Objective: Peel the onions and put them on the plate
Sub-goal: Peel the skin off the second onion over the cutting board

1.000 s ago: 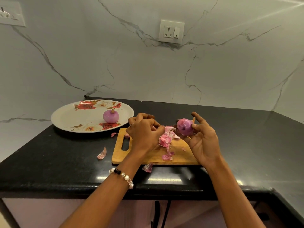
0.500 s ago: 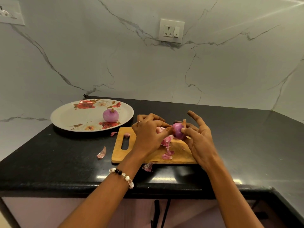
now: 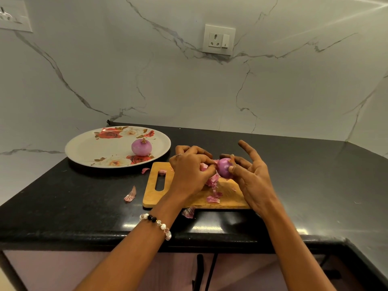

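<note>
My right hand (image 3: pixel 249 179) is gripping the onion (image 3: pixel 224 170); my left hand (image 3: pixel 189 173) is pinching skin beside it, and I should next be stripping that away.

This is a home kitchen. A polished black stone countertop (image 3: pixel 294 185) runs into a corner beneath a white marble-look backsplash with grey veins (image 3: pixel 168 80). A white wall socket with a switch (image 3: pixel 219 39) is set into the backsplash, and another white switch plate (image 3: pixel 12 17) sits at the far left. Pale cabinet doors with dark handles (image 3: pixel 201 271) show under the counter edge. On the counter lie a wooden chopping board with a slot handle (image 3: pixel 159 185), a round white plate with red rose print (image 3: pixel 94 148) and scattered pink onion skins (image 3: pixel 130 195).
</note>
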Demonstrator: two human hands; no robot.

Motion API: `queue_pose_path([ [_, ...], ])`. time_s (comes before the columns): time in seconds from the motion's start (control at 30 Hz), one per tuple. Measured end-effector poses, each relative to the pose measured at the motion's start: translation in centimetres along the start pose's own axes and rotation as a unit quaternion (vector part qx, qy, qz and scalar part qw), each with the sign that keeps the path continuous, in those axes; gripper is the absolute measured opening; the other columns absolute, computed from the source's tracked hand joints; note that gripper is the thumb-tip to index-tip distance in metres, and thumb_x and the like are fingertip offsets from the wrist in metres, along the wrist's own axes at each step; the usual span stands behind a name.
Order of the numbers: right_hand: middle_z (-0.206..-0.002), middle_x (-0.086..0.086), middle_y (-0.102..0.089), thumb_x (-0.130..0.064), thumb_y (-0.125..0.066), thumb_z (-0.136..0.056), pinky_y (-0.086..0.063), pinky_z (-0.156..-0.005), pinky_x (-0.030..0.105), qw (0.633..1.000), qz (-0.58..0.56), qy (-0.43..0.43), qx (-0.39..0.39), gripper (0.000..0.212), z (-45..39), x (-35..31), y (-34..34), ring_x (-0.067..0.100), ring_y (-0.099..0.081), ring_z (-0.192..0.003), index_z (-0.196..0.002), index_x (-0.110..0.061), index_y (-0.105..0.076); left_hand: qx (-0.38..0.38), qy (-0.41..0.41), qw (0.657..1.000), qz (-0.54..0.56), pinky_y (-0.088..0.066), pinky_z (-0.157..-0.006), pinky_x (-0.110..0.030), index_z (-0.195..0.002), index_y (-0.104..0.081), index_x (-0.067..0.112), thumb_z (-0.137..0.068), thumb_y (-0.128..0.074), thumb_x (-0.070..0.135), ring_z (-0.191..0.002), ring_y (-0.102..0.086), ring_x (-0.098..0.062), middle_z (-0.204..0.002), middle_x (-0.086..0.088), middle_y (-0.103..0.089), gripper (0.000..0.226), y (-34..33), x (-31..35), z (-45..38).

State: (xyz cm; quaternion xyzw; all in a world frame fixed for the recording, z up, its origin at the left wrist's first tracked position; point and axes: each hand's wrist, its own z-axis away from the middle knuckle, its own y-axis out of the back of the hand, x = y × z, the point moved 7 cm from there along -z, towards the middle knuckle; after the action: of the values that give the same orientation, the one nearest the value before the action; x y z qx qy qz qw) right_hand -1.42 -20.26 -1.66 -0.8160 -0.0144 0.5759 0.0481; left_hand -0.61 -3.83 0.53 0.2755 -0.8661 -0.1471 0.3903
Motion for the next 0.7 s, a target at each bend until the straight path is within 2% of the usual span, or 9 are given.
queue_pose_path([
  [0.3,-0.117,0.016,-0.066,0.006,-0.064,-0.088,-0.056,-0.093,0.045,1.0,-0.006,0.0,0.005,0.067,-0.22,0.12,0.24,0.029,-0.068,-0.108,-0.142,-0.029,-0.043,-0.03,-0.006,0.999,0.036,-0.046,-0.083,-0.049,-0.093,-0.075,0.02,-0.081,-0.071,0.037,-0.107,-0.041,-0.012,-0.096,0.014,-0.061,0.021,-0.5,-0.21,-0.13],
  [0.5,-0.119,0.019,-0.065,0.006,-0.065,-0.088,-0.056,-0.093,0.046,1.0,-0.004,0.003,-0.008,0.07,-0.17,0.21,0.06,0.03,-0.067,-0.11,-0.144,-0.028,-0.042,-0.015,-0.006,0.999,0.046,-0.046,-0.084,-0.05,-0.084,-0.075,0.021,-0.08,-0.072,0.029,-0.109,-0.038,-0.01,-0.099,0.013,-0.063,0.009,-0.34,-0.51,-0.17],
  [0.7,-0.119,0.019,-0.065,0.008,-0.063,-0.088,-0.055,-0.095,0.048,1.0,-0.004,0.006,-0.01,0.071,-0.11,0.17,0.05,0.031,-0.067,-0.111,-0.145,-0.028,-0.04,-0.021,0.018,0.996,0.08,-0.049,-0.083,-0.049,-0.077,-0.073,0.025,-0.079,-0.071,0.037,-0.109,-0.04,-0.009,-0.096,0.018,-0.062,0.012,-0.54,-1.02,-0.25],
])
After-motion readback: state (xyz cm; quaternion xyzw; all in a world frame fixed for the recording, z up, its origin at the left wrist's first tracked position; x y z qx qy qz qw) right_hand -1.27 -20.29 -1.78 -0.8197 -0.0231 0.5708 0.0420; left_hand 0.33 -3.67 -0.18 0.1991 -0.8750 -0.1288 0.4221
